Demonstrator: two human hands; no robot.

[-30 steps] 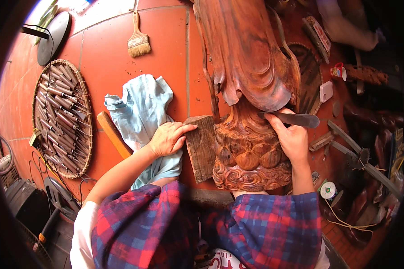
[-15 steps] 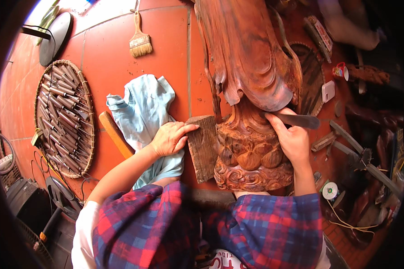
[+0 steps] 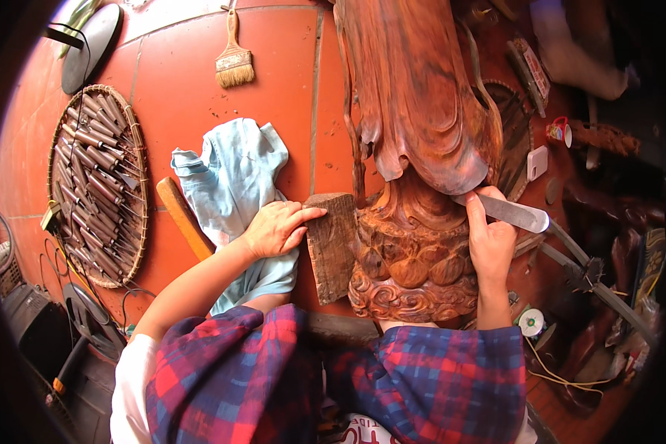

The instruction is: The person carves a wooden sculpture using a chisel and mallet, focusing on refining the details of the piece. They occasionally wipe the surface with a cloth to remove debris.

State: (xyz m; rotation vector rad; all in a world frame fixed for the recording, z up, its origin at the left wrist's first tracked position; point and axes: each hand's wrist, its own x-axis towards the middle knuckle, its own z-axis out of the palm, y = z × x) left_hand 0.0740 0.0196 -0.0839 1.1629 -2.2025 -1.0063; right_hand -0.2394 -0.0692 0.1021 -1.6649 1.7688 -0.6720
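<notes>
Carved wooden figure [image 3: 422,96]: upper part cut off by the frame's top edge.
Flat metal tool [image 3: 516,214]: partly covered by the right hand [image 3: 491,231]; we cannot tell where its inner end stops.
Blue cloth [image 3: 233,163]: partly hidden under the left hand [image 3: 272,231] and its forearm [image 3: 192,285].
Orange-brown handle [image 3: 183,220]: lower end hidden.
Chisel-like tools [image 3: 96,189]: overlapping, too small for us to count.
Another person's limb [image 3: 581,66]: blurred; we cannot tell arm from leg.
</notes>
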